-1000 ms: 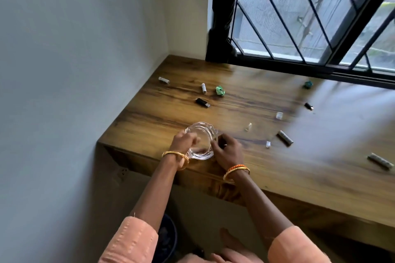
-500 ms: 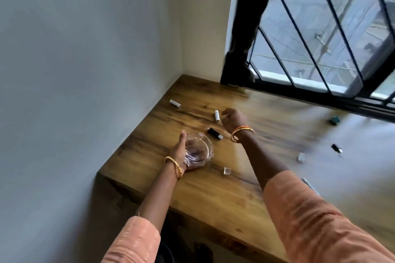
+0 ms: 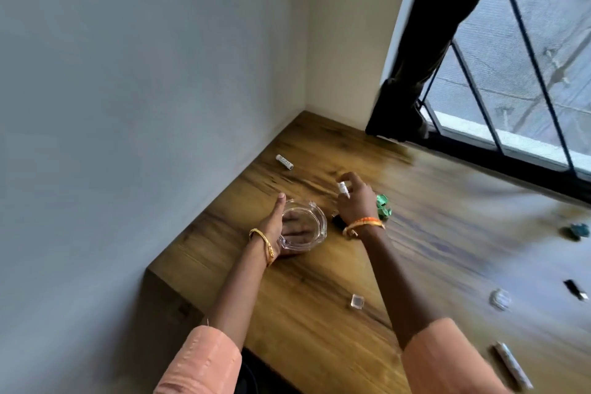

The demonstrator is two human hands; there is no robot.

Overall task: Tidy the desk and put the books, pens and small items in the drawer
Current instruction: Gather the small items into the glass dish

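Observation:
A clear glass dish (image 3: pixel 303 229) rests on the wooden desk (image 3: pixel 307 313) near its left end. My left hand (image 3: pixel 275 219) cups the dish from its left side and underneath, fingers visible through the glass. Just right of it, my right hand (image 3: pixel 355 198) is raised slightly above the desk and pinches a small white tube (image 3: pixel 343 188). A small black item (image 3: pixel 335 220) lies partly hidden under that wrist. A crumpled green wrapper (image 3: pixel 383 206) sits right beside my right hand.
Another white tube (image 3: pixel 284 162) lies near the wall. A clear cube (image 3: pixel 357 301), a clear piece (image 3: pixel 499 299), a black item (image 3: pixel 575 289), a teal wrapper (image 3: pixel 577 230) and a grey stick (image 3: pixel 511 365) are scattered to the right. A barred window (image 3: pixel 511 80) lines the back.
My right hand left the dish, reached to the back and picked the white tube up off the desk. My left hand stayed on the dish. The camera swung left.

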